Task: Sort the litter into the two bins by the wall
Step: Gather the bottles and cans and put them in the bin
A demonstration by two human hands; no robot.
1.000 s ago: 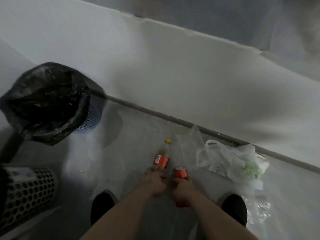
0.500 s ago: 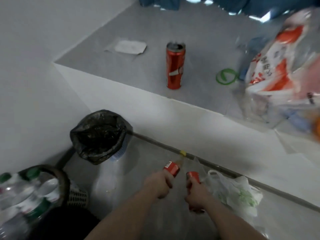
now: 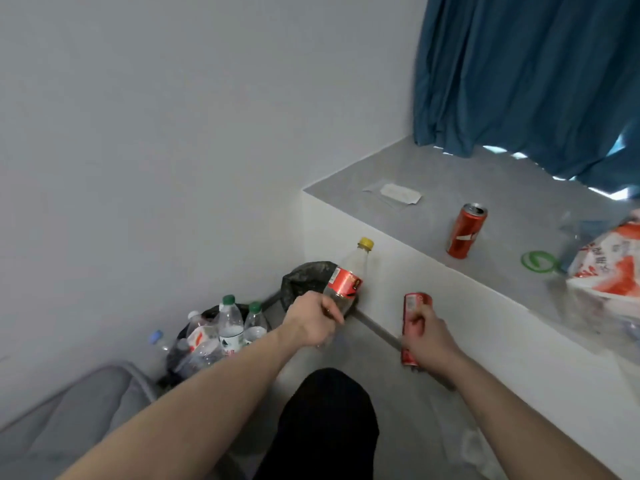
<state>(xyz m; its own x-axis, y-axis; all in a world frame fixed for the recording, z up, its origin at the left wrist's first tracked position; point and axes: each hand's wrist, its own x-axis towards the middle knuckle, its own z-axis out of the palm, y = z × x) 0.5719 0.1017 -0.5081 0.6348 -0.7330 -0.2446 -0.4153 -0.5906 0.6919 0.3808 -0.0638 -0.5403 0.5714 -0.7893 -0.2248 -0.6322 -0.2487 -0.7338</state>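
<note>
My left hand (image 3: 313,322) grips a clear plastic bottle (image 3: 348,278) with a red label and yellow cap, held up in front of a bin lined with a black bag (image 3: 304,277). My right hand (image 3: 427,336) grips a slim red can (image 3: 414,306) upright, to the right of the bottle. A second bin (image 3: 214,336) nearer me on the left is full of several plastic bottles. Both bins stand on the floor by the white wall.
A raised grey ledge (image 3: 450,174) on the right carries another red can (image 3: 465,231), a paper scrap (image 3: 398,194), a green ring (image 3: 536,261) and a red-and-white plastic bag (image 3: 609,268). Blue curtain (image 3: 526,74) hangs behind. A grey cushion (image 3: 69,407) lies lower left; my dark-trousered knee (image 3: 325,424) is below.
Both hands lifted the bottle and the can up from the floor. The view rose and swung, bringing the bottle-filled bin, ledge and curtain into sight; the floor bags dropped out of view.
</note>
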